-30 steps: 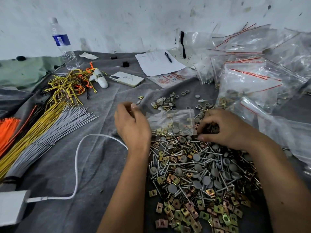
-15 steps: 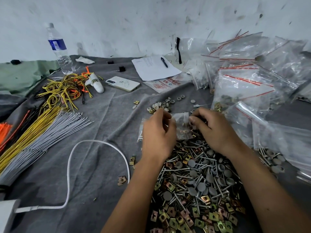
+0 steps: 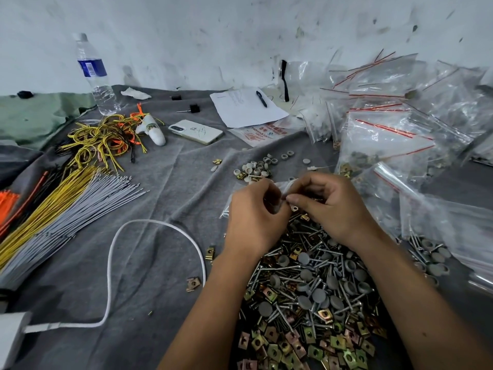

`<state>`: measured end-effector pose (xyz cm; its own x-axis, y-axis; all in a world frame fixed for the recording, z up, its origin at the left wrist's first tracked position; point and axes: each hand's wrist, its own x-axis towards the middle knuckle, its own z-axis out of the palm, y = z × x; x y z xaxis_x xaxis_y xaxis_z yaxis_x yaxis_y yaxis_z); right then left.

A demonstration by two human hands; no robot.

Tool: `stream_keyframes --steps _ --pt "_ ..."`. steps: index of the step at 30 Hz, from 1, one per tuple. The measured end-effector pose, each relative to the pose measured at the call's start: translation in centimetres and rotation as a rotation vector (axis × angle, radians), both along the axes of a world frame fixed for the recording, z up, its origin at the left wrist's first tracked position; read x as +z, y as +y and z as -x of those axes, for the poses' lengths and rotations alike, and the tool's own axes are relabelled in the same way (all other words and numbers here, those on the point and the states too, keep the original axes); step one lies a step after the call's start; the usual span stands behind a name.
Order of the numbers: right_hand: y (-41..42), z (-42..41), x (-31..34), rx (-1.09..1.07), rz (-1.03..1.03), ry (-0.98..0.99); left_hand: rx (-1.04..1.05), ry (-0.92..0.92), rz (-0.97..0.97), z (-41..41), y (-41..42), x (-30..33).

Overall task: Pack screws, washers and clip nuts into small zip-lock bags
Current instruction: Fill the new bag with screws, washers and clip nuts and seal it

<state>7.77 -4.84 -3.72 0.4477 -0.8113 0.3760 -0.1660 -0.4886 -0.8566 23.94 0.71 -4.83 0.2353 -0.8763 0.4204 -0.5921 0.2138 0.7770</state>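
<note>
A big heap of screws, grey washers and brass clip nuts [image 3: 314,292] lies on the grey cloth [image 3: 160,263] in front of me. My left hand [image 3: 254,217] and my right hand [image 3: 330,206] meet just above the heap's far end. Both pinch the top edge of a small clear zip-lock bag [image 3: 283,186], which is mostly hidden behind my fingers. A corner of the bag with screw tips shows at the left of my left hand. A small cluster of loose washers [image 3: 254,168] sits beyond my hands.
Filled zip-lock bags [image 3: 400,134] pile up at the right. Bundles of yellow and grey cable ties [image 3: 66,204] lie left, with a white cable [image 3: 112,263], a phone [image 3: 196,131], a water bottle [image 3: 94,73] and paper with a pen [image 3: 245,106] farther back.
My left hand has moved right and my right hand left, and both have closed together on the bag's top. The bag lay flat between my hands a second ago.
</note>
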Motion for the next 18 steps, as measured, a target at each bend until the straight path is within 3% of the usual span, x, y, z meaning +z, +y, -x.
stream_keyframes --steps 15,18 --pt "0.42 0.09 -0.04 -0.106 0.232 0.139 0.113 0.047 0.088 -0.32 -0.12 -0.08" --pt "0.54 0.08 0.3 -0.149 0.237 0.051 0.152 0.064 0.119 -0.35 -0.01 0.27"
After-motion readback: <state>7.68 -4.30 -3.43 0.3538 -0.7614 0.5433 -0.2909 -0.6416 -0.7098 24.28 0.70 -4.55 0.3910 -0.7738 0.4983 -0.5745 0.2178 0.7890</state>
